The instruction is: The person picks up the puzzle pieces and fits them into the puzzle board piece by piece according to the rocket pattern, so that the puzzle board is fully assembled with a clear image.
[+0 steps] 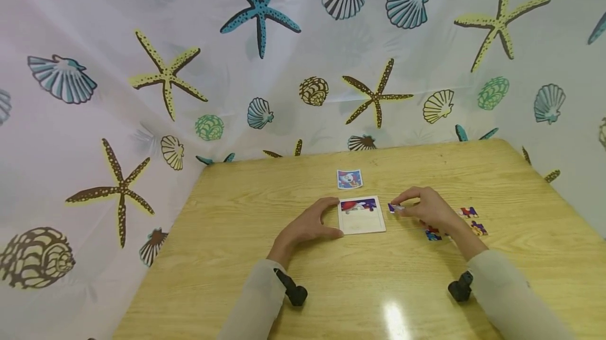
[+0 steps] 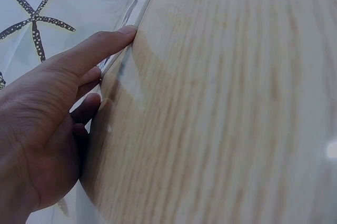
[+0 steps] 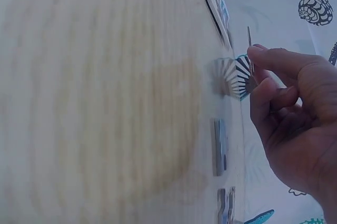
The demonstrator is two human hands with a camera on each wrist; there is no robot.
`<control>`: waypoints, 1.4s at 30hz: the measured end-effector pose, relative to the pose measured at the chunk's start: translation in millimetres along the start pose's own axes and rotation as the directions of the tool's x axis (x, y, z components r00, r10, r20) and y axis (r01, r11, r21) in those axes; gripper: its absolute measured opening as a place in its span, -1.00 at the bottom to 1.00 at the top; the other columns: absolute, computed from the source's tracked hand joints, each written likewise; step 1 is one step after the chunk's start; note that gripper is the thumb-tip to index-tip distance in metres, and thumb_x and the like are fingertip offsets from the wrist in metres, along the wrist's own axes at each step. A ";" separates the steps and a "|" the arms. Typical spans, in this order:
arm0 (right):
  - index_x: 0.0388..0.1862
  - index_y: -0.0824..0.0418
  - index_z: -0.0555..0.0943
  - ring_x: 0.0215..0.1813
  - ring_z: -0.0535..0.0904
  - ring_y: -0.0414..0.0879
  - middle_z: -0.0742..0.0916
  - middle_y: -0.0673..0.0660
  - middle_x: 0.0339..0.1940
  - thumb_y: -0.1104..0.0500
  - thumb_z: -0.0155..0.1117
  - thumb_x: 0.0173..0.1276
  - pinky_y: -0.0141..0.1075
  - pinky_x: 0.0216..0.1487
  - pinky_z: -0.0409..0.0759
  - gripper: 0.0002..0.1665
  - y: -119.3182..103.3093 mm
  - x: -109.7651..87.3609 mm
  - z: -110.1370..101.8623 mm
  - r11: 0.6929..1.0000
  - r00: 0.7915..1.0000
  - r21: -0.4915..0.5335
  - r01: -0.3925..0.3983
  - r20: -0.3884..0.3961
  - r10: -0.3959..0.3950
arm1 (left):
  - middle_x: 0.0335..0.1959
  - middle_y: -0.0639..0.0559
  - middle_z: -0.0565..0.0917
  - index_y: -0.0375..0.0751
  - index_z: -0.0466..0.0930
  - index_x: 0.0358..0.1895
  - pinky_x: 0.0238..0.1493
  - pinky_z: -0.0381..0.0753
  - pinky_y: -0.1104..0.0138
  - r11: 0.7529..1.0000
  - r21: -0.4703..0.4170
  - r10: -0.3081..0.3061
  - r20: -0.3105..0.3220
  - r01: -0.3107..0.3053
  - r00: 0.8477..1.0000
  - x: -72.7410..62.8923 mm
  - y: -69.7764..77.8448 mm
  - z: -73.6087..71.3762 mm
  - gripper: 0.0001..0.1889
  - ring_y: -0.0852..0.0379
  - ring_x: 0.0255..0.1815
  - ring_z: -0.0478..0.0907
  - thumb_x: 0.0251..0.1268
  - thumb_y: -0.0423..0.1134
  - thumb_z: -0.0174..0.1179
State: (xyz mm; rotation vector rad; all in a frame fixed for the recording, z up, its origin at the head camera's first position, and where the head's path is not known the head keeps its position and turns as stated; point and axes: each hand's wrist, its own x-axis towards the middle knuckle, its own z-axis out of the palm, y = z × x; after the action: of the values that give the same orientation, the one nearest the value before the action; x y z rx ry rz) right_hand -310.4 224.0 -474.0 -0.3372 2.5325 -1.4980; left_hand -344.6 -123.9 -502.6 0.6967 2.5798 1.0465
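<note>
Currently, my nearly closed right grip (image 1: pixel 430 208) pinches 1 puzzle piece (image 1: pixel 394 208); just left of it lies the puzzle tray (image 1: pixel 362 223), held in my widely spread left grip (image 1: pixel 309 222).

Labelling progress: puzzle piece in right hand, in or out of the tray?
Out: the right hand pinches the piece beside the tray, apart.

The head view looks forward and down from above, farthest off, with the patterned cloth (image 1: pixel 303 35) at 12 o'clock and the surface (image 1: pixel 227 266) toward 6. The left wrist view skims the surface from close by, turned sideways, its left hand (image 2: pixel 47 124) near 9 o'clock; the right wrist view nearly mirrors it, right hand (image 3: pixel 300 108) at 3. Both wrist views share the board (image 1: pixel 362 224), edge-on near 11 and 1 o'clock; the head view shows its top.
</note>
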 end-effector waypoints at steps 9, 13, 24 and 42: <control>0.12 0.22 0.76 -0.73 0.12 -0.18 0.57 0.35 0.38 0.30 0.35 0.46 -0.37 -0.68 0.26 -0.71 -8.0 11.9 20.4 0.998 0.998 0.012 0.057 0.024 -0.057 | 0.64 -0.02 0.22 0.01 0.25 0.61 0.63 0.09 -0.04 1.000 0.003 0.001 0.005 -0.001 1.000 0.4 3.6 -1.1 -0.03 -0.06 0.68 0.06 0.15 0.04 0.54; 0.10 0.25 0.77 -0.72 0.16 -0.19 0.63 0.34 0.27 0.32 0.34 0.46 -0.38 -0.67 0.29 -0.72 -11.7 18.0 29.1 0.996 0.995 -0.024 0.090 0.042 -0.089 | 0.64 -0.03 0.22 0.00 0.25 0.61 0.63 0.10 -0.06 1.000 0.004 -0.008 0.005 0.008 1.000 -0.5 3.5 -0.5 -0.03 -0.07 0.68 0.06 0.15 0.03 0.55; -0.02 0.20 0.83 0.21 0.55 0.15 0.72 0.21 0.11 0.36 0.37 0.39 0.12 0.30 0.51 -0.75 -20.4 30.5 50.0 0.977 0.989 -0.154 0.144 0.008 -0.144 | 0.64 -0.01 0.22 0.02 0.25 0.61 0.62 0.12 -0.05 1.000 0.010 -0.003 0.005 0.003 1.000 0.7 1.2 -1.0 -0.04 -0.05 0.67 0.07 0.17 0.07 0.53; -0.04 0.25 0.83 0.08 0.60 0.11 0.74 0.20 -0.02 0.42 0.40 0.30 -0.01 0.17 0.55 -0.72 -27.8 44.6 76.2 0.967 0.982 -0.172 0.186 0.006 -0.188 | 0.65 0.01 0.22 0.06 0.24 0.62 0.62 0.12 -0.06 1.000 0.007 -0.013 0.011 0.012 1.000 1.4 0.0 -1.8 -0.03 -0.04 0.67 0.07 0.15 0.10 0.53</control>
State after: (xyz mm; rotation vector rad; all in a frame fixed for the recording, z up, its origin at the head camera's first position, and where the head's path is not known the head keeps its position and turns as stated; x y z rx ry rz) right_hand -329.9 134.5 -487.7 -0.6111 2.7109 -1.3432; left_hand -346.5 -124.2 -501.4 0.6853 2.5766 1.0274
